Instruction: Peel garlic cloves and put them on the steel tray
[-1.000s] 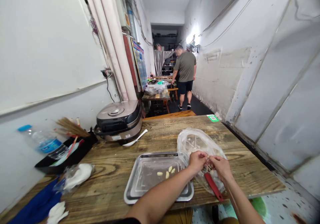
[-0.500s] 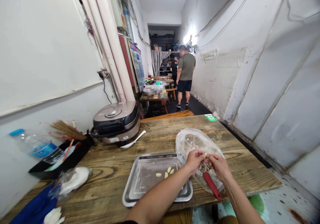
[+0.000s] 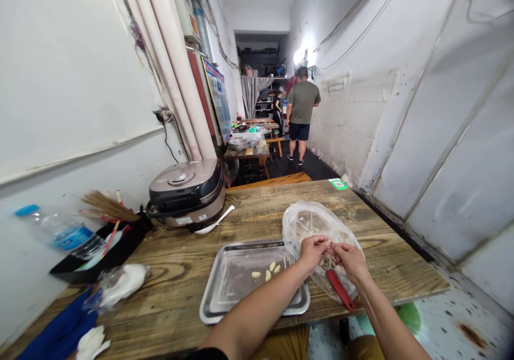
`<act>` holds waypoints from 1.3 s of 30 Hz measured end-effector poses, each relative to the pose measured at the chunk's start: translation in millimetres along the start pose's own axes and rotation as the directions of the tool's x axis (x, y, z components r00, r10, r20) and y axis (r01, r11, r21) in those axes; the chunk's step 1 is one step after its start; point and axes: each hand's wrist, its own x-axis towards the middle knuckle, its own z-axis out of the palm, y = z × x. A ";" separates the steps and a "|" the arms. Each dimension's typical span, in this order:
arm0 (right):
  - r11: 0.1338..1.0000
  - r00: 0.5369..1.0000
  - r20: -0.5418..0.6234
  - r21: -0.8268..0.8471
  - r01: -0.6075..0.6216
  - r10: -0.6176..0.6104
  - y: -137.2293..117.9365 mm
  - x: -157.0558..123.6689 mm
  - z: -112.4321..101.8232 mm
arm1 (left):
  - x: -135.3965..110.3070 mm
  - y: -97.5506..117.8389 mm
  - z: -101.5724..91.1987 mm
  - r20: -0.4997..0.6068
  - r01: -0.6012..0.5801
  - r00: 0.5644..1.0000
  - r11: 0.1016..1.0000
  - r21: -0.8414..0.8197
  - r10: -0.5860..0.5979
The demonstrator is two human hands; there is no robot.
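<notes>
Over a clear plastic bag (image 3: pixel 295 222), both my hands meet with pinched fingertips. A small pale garlic clove (image 3: pixel 330 242) shows between them. My left hand (image 3: pixel 313 253) grips it from the left, while my right hand (image 3: pixel 352 261) pinches at its other side. Beneath my fingers, unpeeled garlic cloves and skins (image 3: pixel 328 262) lie in the bag. A red handle (image 3: pixel 340 290) rests on the bag's near edge; the tool's other end is hidden. To the left, several peeled cloves (image 3: pixel 267 275) lie on a metal tray (image 3: pixel 212 279), partly covered by my left forearm.
A rice cooker (image 3: pixel 187 194) stands at the back left, with a white spoon (image 3: pixel 216 222) beside it. A black holder (image 3: pixel 120 250) with chopsticks, a water bottle (image 3: pixel 60 229) and a blue cloth (image 3: pixel 60 328) are farther left. A person (image 3: pixel 303 108) stands beyond the table.
My hands stay together over the bag, with small finger movements around the clove. The view has shifted slightly. In the background, the standing person has turned and stepped farther away.
</notes>
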 end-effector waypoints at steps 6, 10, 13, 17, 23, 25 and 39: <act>0.951 0.989 -0.086 -0.297 0.090 -0.120 8.0 9.6 -9.4 | 0.7 7.4 -1.9 0.089 0.104 0.992 0.985 -0.134 -0.092; 0.763 0.963 -0.099 -0.633 0.133 -0.250 11.6 15.8 -17.4 | -0.9 9.4 -1.2 0.138 0.140 0.983 0.978 -0.158 -0.119; 0.707 0.959 -0.069 -0.690 0.152 -0.274 11.4 14.6 -19.3 | 0.2 7.6 -1.5 0.123 0.153 0.982 0.986 -0.072 -0.143; 0.908 0.973 0.105 -0.348 0.232 -0.208 11.8 10.1 -16.8 | 1.6 3.1 -3.8 0.039 0.118 0.992 0.992 0.047 -0.120; 0.982 0.972 0.147 -0.027 0.187 -0.181 8.8 5.2 -12.5 | -0.6 5.6 -8.0 0.109 0.188 0.978 0.980 -0.065 -0.180; 0.984 0.973 0.144 0.022 0.180 -0.181 4.9 2.0 -11.4 | -0.3 7.7 -9.5 0.144 0.239 0.964 0.964 -0.116 -0.222; 0.968 0.968 0.031 -0.011 0.251 -0.251 -4.8 -7.1 -5.2 | -3.5 12.5 -7.1 0.160 0.277 0.956 0.939 -0.204 -0.247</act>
